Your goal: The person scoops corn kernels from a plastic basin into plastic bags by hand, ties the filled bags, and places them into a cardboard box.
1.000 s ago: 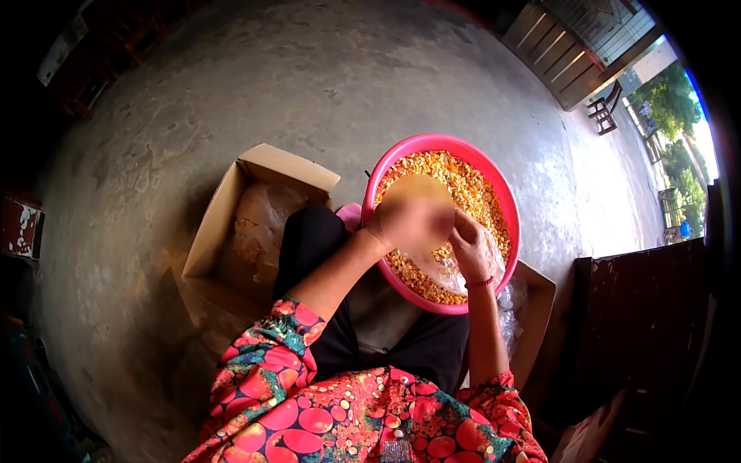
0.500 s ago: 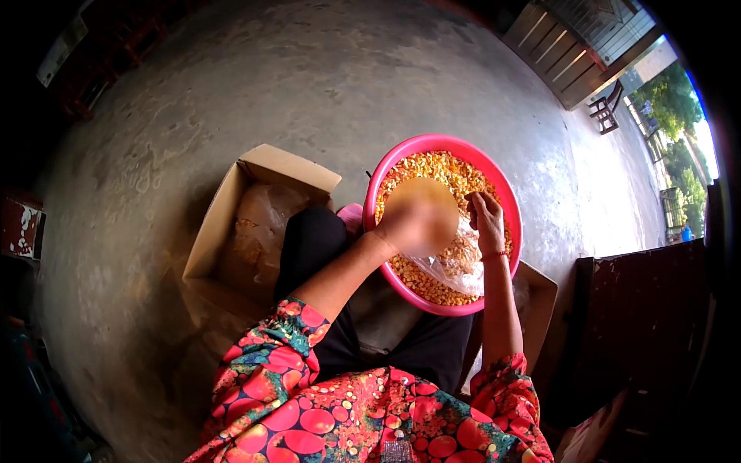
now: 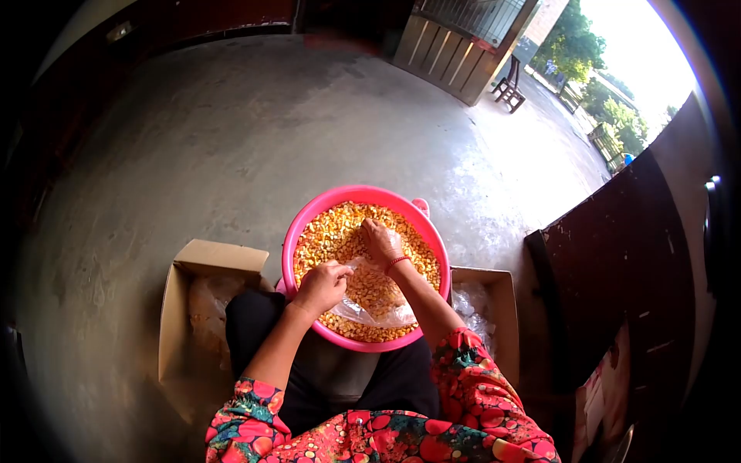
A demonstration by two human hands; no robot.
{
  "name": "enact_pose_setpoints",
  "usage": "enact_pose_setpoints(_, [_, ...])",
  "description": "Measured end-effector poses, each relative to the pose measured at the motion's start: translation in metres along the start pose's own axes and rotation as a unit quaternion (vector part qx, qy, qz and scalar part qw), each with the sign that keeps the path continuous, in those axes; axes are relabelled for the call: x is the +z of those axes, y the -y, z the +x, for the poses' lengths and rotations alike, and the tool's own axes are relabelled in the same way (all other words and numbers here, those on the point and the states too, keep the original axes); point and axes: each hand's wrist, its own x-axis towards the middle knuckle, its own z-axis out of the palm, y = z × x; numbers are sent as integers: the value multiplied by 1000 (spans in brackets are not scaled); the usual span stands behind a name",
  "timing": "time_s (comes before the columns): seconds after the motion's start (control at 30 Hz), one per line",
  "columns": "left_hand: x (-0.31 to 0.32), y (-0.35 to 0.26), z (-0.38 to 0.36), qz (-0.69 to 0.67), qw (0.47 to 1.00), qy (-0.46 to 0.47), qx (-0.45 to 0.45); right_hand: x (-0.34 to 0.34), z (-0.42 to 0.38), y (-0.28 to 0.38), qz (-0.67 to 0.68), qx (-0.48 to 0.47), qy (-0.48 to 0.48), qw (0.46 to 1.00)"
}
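Observation:
A pink basin full of yellow corn kernels sits in front of me at my knees. Inside it a clear plastic bag lies on the corn, with kernels showing in or through it. My left hand is closed, pinching the bag's edge at the basin's left side. Toward the middle, my right hand reaches down onto the corn with fingers curled together; its fingertips are partly hidden, so what they hold cannot be made out. A red bracelet circles that wrist.
Left of my knee stands an open cardboard box with filled plastic bags. Another open box at right holds clear plastic bags. Dark furniture stands farther right. A wooden chair is by the open door.
My view has turned and tilted up. My right hand has gone from a raised pinch at the basin's right side to the corn near the middle. My left hand now pinches the bag's edge.

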Motion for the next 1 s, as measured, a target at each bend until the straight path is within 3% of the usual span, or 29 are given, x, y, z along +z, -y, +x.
enact_pose_setpoints(0.1, [-4, -5, 0, 4, 1000, 17, -14, -15, 1, -5, 39, 47, -10, 998])
enact_pose_setpoints(0.2, [-1, -1, 0, 17, 1000, -3, -22, -22, 2, 0, 176, 32, -168, 969])
enact_pose_setpoints(0.23, [0, 0, 0, 37, 999, -10, -33, -25, 0, 3, 216, 51, -147, 964])
enact_pose_setpoints(0.33, [-5, -4, 0, 32, 998, -20, -48, -40, -22, 37, 335, -7, -129, 933])
enact_pose_setpoints(0.5, [-4, 3, 2, 49, 998, 4, -35, -47, -67, 72, 268, -86, -27, 959])
enact_pose_setpoints(0.57, [-3, 3, 2, 39, 999, -33, -9, -39, -74, 75, 235, -135, -56, 961])
enact_pose_setpoints(0.63, [-8, 0, 3, 48, 999, -7, -16, -33, -74, 74, 216, -193, -106, 951])
enact_pose_setpoints(0.83, [-9, -3, 2, 52, 997, 2, -55, -43, -60, 54, 151, -132, -68, 977])
enact_pose_setpoints(0.93, [-6, 3, 3, 16, 999, -35, -23, -33, -36, 20, 133, -102, -149, 975])
enact_pose_setpoints(1.0, [-4, 3, 2, -8, 996, -41, -74, -33, -26, -1, 103, -80, -187, 974])
